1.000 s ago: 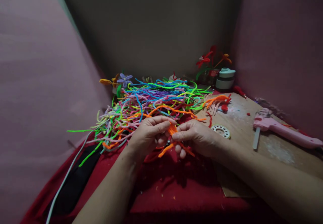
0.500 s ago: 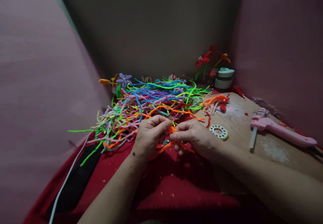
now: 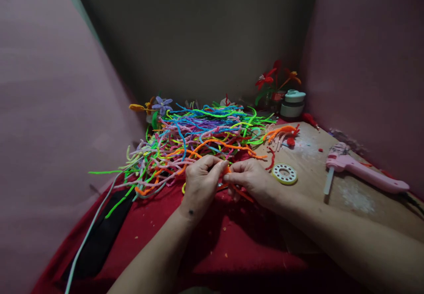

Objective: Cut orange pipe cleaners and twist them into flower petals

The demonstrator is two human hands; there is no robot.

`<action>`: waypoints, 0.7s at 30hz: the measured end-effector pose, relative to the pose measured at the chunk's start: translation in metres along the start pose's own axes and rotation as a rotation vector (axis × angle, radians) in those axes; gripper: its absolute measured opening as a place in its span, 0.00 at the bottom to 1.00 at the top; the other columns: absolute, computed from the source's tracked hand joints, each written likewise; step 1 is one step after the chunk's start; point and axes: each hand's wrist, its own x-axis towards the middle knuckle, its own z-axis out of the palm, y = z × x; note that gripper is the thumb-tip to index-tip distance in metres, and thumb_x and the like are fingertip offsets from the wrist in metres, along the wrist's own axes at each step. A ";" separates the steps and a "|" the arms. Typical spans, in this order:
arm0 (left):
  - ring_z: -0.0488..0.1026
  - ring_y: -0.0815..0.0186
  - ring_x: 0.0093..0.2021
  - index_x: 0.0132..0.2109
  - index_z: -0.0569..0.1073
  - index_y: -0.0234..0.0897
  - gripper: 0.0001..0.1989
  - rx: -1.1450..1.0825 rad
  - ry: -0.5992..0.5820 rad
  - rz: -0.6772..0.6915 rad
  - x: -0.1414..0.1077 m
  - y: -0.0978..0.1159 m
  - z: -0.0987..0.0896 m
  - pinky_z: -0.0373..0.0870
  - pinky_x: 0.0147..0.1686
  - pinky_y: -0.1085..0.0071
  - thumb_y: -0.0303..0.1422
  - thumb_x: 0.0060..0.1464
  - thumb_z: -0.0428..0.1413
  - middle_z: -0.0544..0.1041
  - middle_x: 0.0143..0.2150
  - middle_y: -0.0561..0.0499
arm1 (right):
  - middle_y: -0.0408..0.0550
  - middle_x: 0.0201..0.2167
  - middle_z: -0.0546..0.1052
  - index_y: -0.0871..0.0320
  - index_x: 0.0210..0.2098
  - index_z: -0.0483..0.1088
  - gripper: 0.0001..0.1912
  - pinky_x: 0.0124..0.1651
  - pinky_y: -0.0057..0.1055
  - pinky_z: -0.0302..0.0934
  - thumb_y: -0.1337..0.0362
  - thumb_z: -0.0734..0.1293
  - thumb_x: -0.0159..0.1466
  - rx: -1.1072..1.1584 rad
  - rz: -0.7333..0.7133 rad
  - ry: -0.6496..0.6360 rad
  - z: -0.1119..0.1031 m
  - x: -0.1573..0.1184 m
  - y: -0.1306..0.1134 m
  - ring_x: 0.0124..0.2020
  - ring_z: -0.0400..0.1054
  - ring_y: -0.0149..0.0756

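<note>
Between my two hands is an orange fuzzy stem piece (image 3: 227,170), pinched at its top by thumbs and fingers. My left hand (image 3: 204,183) is closed on its left side, the back of the hand turned up. My right hand (image 3: 251,181) pinches it from the right, and an orange end (image 3: 244,194) sticks out beneath its fingers. Below the pinch a small metallic part shows, mostly hidden by my fingers. Just beyond the hands lies a heap of colourful fuzzy stems (image 3: 198,130).
On the right, brown board (image 3: 318,170) carries a pink glue gun (image 3: 367,172), a white-and-yellow ring (image 3: 285,174) and orange stems (image 3: 281,131). Fuzzy flowers (image 3: 162,105) and a mint-lidded jar (image 3: 293,104) stand behind. At left, a black strip (image 3: 96,241) and white cable (image 3: 89,230) lie on red cloth (image 3: 149,227).
My left hand has turned and shifted slightly right, so it covers more of the metallic part. A yellow loop now shows beside its left edge. The view has shifted slightly.
</note>
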 end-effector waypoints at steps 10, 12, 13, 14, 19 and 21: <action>0.58 0.78 0.17 0.29 0.72 0.33 0.11 -0.338 -0.200 -0.261 0.010 -0.002 -0.014 0.53 0.18 0.80 0.38 0.45 0.60 0.66 0.18 0.58 | 0.42 0.17 0.69 0.64 0.23 0.71 0.08 0.23 0.25 0.52 0.63 0.68 0.52 0.071 0.032 -0.046 -0.008 0.002 0.001 0.17 0.60 0.24; 0.61 0.77 0.20 0.33 0.73 0.34 0.11 -0.353 -0.223 -0.244 0.012 -0.004 -0.016 0.56 0.21 0.79 0.38 0.45 0.60 0.70 0.23 0.56 | 0.42 0.17 0.69 0.64 0.24 0.71 0.08 0.23 0.26 0.52 0.63 0.69 0.51 0.109 0.014 -0.016 -0.009 0.004 0.005 0.17 0.59 0.24; 0.63 0.76 0.22 0.34 0.73 0.34 0.11 -0.329 -0.225 -0.227 0.013 -0.005 -0.017 0.58 0.23 0.79 0.38 0.45 0.61 0.71 0.25 0.55 | 0.42 0.17 0.69 0.64 0.25 0.71 0.08 0.24 0.26 0.52 0.63 0.70 0.51 0.129 0.011 0.004 -0.009 0.005 0.006 0.17 0.59 0.25; 0.63 0.75 0.23 0.34 0.73 0.34 0.11 -0.286 -0.216 -0.207 0.013 -0.006 -0.019 0.59 0.24 0.78 0.38 0.45 0.61 0.71 0.26 0.55 | 0.41 0.18 0.69 0.63 0.25 0.71 0.08 0.24 0.26 0.52 0.64 0.70 0.50 0.145 0.006 0.026 -0.009 0.006 0.007 0.17 0.59 0.25; 0.66 0.71 0.27 0.30 0.72 0.34 0.10 -0.103 -0.103 -0.120 0.012 0.000 -0.022 0.61 0.29 0.76 0.37 0.46 0.59 0.72 0.26 0.54 | 0.41 0.19 0.69 0.62 0.24 0.69 0.08 0.24 0.27 0.52 0.64 0.71 0.49 0.258 -0.041 0.078 -0.010 0.008 0.009 0.18 0.59 0.25; 0.66 0.71 0.27 0.29 0.72 0.34 0.10 -0.064 -0.112 -0.090 0.010 0.002 -0.021 0.61 0.29 0.75 0.37 0.46 0.59 0.71 0.26 0.54 | 0.42 0.21 0.70 0.61 0.25 0.69 0.09 0.27 0.28 0.55 0.65 0.72 0.47 0.358 -0.024 0.079 -0.010 0.009 0.008 0.20 0.61 0.26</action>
